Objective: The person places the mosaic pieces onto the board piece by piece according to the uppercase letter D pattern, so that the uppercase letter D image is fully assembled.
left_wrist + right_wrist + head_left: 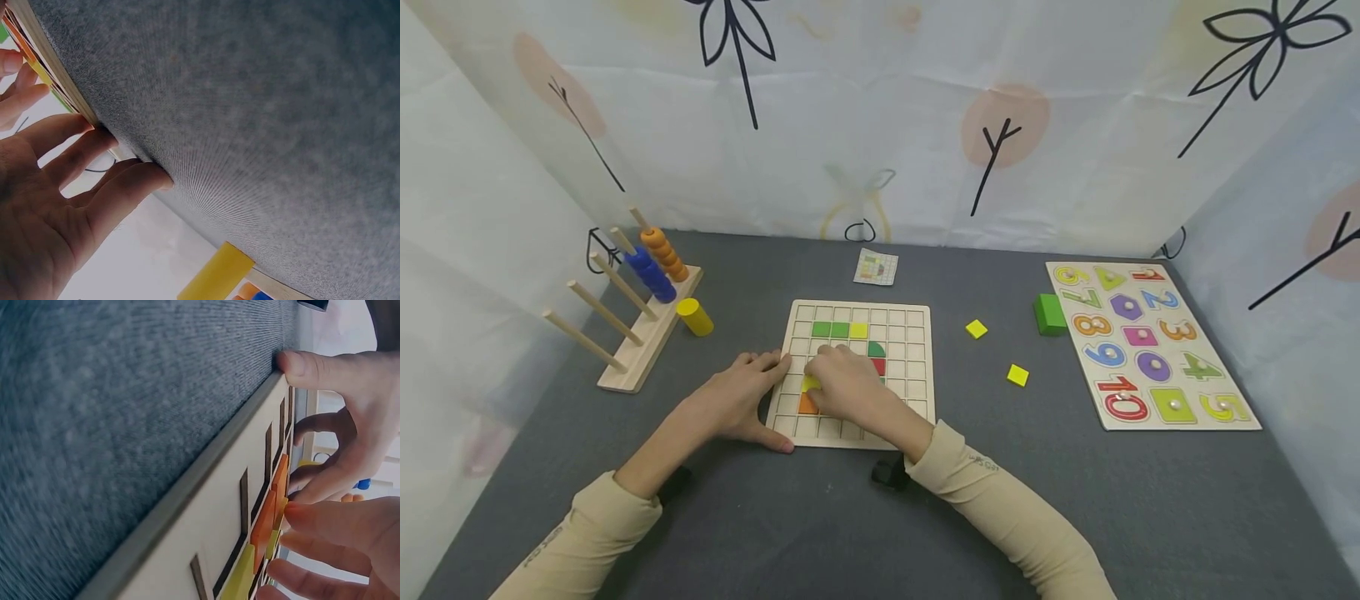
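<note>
A wooden grid board [912, 417] lies flat on the table, with coloured tiles set on it. My left hand [741, 398] rests along its left edge, thumb at the near corner and fingers at the side. Over the lower middle of the board, my right hand [850, 387] touches a yellow tile [809, 383] with its fingertips, just above an orange tile [807, 405]. Farther up sit green tiles [831, 330] and another yellow one. A red tile [878, 367] shows right of the right hand, which hides part of the board. In the right wrist view, orange tiles [264, 519] lie by the thumb.
Two loose yellow tiles, one farther back [976, 329], one nearer [1018, 375], lie right of the board. A pattern card [876, 267] is behind it. Left stands a peg stand [647, 342] with beads and a yellow cylinder [695, 317]; right, green blocks [1049, 315] and a number puzzle [1150, 350].
</note>
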`<action>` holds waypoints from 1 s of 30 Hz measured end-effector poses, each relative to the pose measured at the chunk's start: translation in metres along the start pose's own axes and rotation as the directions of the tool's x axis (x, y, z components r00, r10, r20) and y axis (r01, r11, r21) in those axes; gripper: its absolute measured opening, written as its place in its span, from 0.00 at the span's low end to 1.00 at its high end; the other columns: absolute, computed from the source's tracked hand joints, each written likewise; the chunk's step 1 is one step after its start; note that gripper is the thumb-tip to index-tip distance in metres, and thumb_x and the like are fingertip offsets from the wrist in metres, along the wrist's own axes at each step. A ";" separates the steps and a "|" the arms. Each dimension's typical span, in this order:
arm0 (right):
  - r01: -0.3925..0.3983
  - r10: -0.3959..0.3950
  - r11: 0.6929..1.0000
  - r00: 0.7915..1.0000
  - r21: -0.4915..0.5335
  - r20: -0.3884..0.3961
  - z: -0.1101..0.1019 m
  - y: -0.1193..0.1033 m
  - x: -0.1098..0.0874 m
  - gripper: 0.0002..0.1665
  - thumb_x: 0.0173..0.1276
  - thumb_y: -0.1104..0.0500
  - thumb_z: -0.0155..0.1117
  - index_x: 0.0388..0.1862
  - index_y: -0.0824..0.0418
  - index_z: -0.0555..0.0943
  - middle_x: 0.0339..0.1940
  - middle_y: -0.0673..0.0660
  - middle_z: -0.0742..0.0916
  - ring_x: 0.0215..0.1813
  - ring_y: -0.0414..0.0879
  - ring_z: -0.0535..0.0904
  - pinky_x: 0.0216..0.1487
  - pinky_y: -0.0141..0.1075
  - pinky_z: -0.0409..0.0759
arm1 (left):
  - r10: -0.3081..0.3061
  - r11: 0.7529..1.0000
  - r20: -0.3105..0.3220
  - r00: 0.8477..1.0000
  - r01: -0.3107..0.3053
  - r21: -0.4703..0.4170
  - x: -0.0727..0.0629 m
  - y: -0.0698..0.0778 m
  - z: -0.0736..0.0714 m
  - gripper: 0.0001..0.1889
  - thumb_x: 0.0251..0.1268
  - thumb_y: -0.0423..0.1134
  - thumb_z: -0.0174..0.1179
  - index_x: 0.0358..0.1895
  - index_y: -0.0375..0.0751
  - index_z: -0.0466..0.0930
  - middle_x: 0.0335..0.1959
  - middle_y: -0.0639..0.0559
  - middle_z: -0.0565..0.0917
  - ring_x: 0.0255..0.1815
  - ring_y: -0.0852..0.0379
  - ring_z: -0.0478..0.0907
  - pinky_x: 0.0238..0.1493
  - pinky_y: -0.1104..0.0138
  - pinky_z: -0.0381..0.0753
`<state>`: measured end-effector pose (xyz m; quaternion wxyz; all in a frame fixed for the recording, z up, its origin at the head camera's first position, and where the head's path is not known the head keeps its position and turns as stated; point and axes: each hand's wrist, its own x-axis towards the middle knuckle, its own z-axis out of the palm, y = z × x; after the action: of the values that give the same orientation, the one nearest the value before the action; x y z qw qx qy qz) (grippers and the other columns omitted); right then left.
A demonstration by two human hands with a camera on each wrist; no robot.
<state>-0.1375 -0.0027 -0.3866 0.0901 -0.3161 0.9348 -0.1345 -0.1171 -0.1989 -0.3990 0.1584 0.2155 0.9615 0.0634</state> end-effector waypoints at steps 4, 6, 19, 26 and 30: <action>-0.011 0.011 1.000 1.000 0.001 -0.004 0.000 0.000 0.001 0.08 0.69 0.61 0.65 0.42 0.57 0.90 0.35 0.54 0.86 0.32 0.44 0.74 0.24 0.32 0.69 | 0.002 1.000 -0.004 1.000 -0.002 -0.001 -0.001 0.000 -0.001 0.68 0.36 0.75 0.75 0.78 0.33 0.61 0.78 0.31 0.65 0.74 0.24 0.65 0.60 0.33 0.78; -0.014 0.014 1.000 1.000 -0.002 -0.011 0.000 0.001 0.001 0.08 0.69 0.62 0.65 0.42 0.57 0.90 0.35 0.54 0.85 0.32 0.43 0.74 0.24 0.32 0.68 | 0.004 1.000 -0.007 1.000 -0.004 -0.002 -0.001 0.000 -0.001 0.68 0.36 0.75 0.75 0.78 0.33 0.61 0.77 0.31 0.66 0.74 0.24 0.65 0.60 0.34 0.78; -0.030 0.030 0.999 0.999 0.012 -0.020 0.002 0.002 0.002 0.07 0.68 0.63 0.66 0.38 0.56 0.90 0.32 0.53 0.83 0.31 0.44 0.73 0.22 0.32 0.67 | 0.004 1.000 -0.005 1.000 -0.004 0.004 -0.001 0.001 -0.001 0.68 0.36 0.75 0.76 0.78 0.33 0.62 0.77 0.30 0.66 0.73 0.24 0.65 0.60 0.34 0.78; -0.036 0.036 0.999 0.999 0.021 -0.019 0.002 0.003 0.001 0.09 0.68 0.61 0.67 0.44 0.56 0.91 0.37 0.54 0.85 0.33 0.45 0.76 0.23 0.32 0.70 | 0.004 1.000 -0.003 1.000 -0.004 -0.001 -0.001 0.001 -0.001 0.68 0.36 0.75 0.75 0.78 0.33 0.62 0.78 0.31 0.65 0.74 0.25 0.65 0.61 0.34 0.77; -0.040 0.041 0.999 0.999 0.031 -0.033 -0.001 0.007 0.001 0.13 0.69 0.59 0.68 0.51 0.56 0.90 0.44 0.55 0.87 0.40 0.48 0.82 0.28 0.34 0.79 | 0.004 1.000 -0.003 1.000 -0.004 0.001 -0.001 0.000 -0.001 0.68 0.36 0.75 0.75 0.78 0.33 0.61 0.78 0.31 0.65 0.74 0.25 0.65 0.61 0.34 0.78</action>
<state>-0.1423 0.0020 -0.3878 0.0817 -0.2934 0.9403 -0.1520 -0.1165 -0.1992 -0.3978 0.1569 0.2173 0.9613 0.0636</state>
